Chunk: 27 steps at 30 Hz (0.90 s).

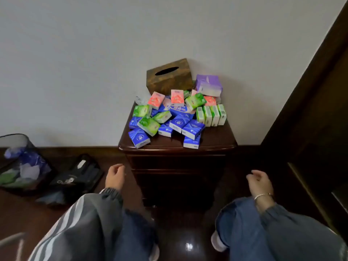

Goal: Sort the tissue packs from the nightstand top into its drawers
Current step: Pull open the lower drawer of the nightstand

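A dark wooden nightstand point(216, 140) stands against the wall with its drawers point(177, 162) closed. On its top lies a heap of tissue packs: blue ones point(193, 129) in front, green ones point(148, 126) at left, a row of upright green packs point(211, 115) at right, pink ones point(177, 97) behind, and a purple pack point(208, 85) at the back right. My left hand point(114, 178) hangs left of the drawers with loosely curled fingers, holding nothing. My right hand point(260, 183) hangs to the right, also loosely curled and holding nothing.
A brown wooden tissue box point(169, 76) stands at the nightstand's back. A mesh waste bin point(20, 162) with wrappers sits on the floor at left, beside a black bag point(79, 178). Dark wooden furniture point(320, 110) rises at right. My knees fill the lower view.
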### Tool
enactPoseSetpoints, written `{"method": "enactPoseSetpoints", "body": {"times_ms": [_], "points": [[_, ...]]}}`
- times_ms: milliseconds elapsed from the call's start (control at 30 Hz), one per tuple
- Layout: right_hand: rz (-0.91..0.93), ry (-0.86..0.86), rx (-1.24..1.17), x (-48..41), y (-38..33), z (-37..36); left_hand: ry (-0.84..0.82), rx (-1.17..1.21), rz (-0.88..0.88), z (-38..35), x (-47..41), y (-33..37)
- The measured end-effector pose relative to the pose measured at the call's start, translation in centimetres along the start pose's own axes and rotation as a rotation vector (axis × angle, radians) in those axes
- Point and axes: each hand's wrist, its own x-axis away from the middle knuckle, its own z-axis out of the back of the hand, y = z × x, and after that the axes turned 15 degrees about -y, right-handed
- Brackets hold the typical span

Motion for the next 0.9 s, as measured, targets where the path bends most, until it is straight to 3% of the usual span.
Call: {"method": "enactPoseSetpoints", "body": {"times_ms": [133, 367, 600, 900], "points": [[-0.093, -0.116, 0.084, -3.5, 1.0, -4.6, -0.087, -0.226, 0.173, -2.2, -3.4, -4.5], [-0.229, -0.204, -0.104, -8.0, 1.7, -8.6, -0.163, -0.092, 0.122, -4.3, -6.6, -8.8], [-0.206, -0.227, -0.152, -9.4, 2.2, -10.7, -0.145, -0.047, 0.125, -5.2, -7.1, -10.4], [-0.206, -0.271, 0.286, -9.1, 3.6, -8.4, -0.238, -0.238, 0.193, -2.6, -4.9, -9.3]]}}
